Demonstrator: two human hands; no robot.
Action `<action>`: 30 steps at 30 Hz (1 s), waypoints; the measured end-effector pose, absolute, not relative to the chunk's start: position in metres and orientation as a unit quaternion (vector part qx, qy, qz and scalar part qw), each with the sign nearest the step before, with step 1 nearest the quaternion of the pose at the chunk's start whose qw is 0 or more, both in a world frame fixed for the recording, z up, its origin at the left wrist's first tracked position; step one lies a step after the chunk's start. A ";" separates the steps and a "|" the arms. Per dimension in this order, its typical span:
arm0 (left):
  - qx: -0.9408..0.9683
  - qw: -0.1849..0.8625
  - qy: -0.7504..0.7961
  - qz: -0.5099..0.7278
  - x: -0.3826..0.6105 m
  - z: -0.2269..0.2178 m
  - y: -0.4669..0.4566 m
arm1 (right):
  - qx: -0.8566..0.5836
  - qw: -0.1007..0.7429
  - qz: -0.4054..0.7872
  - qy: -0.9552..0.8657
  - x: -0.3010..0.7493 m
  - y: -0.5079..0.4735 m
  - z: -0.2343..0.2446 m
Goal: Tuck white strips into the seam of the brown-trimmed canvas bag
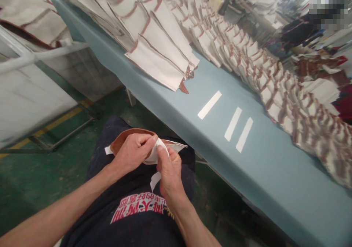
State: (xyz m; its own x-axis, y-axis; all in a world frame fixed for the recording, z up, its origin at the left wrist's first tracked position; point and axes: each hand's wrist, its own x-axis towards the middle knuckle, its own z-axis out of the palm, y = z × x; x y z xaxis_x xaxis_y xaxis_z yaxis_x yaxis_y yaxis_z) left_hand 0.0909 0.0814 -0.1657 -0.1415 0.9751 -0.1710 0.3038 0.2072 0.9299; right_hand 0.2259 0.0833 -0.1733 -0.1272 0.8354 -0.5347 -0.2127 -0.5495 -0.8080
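Observation:
A cream canvas bag with brown trim (125,138) lies on my lap. My left hand (132,153) is closed on its folded edge, thumb and forefinger pinching the cloth. Just to the right, my right hand (169,173) is also closed, pinching a white strip (155,179) at the bag's edge; the strip's end hangs below my fingers. Both hands touch each other over the bag, below the near edge of the blue-grey table (209,148).
Three white strips (209,105) lie on the table top. A stack of cream bags (162,52) sits at the back left, and a long overlapping row of bags (275,82) runs along the far side. A white metal frame (35,58) stands at left over the green floor.

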 end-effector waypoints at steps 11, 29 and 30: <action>0.507 0.406 0.656 0.385 0.093 -0.168 0.080 | -0.509 0.379 0.725 -0.266 0.224 0.081 -0.173; 0.491 0.434 0.641 0.401 0.083 -0.179 0.072 | -0.511 0.303 0.742 -0.310 0.225 0.085 -0.184; 0.491 0.437 0.637 0.403 0.083 -0.177 0.072 | -0.509 0.304 0.742 -0.313 0.226 0.085 -0.183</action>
State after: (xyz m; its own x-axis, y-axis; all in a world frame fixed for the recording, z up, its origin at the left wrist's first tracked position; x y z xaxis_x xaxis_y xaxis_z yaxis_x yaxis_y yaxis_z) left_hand 0.0827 0.0718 -0.1773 -0.1363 0.9776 -0.1604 0.2736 0.1928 0.9423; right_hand 0.2257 0.0850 -0.1828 -0.2978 0.7693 -0.5652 -0.1330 -0.6197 -0.7735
